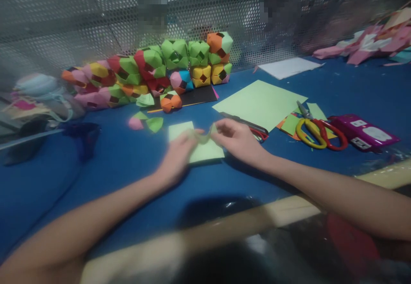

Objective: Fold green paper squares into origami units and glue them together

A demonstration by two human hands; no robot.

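Both of my hands meet over a stack of small light-green paper squares (pixel 183 130) on the blue table. My left hand (pixel 178 155) and my right hand (pixel 236 138) pinch the two ends of a small folded green paper piece (pixel 205 137) held between them. The picture is blurred by motion. A pink folded piece (pixel 135 123) and a green folded piece (pixel 155 124) lie just left of the stack.
A row of stacked origami cubes (pixel 180 61) in many colours stands at the back by a mesh wall. A large green sheet (pixel 260 102), yellow and red scissors (pixel 316 132), a magenta power strip (pixel 362 132) and white paper (pixel 289 67) lie to the right.
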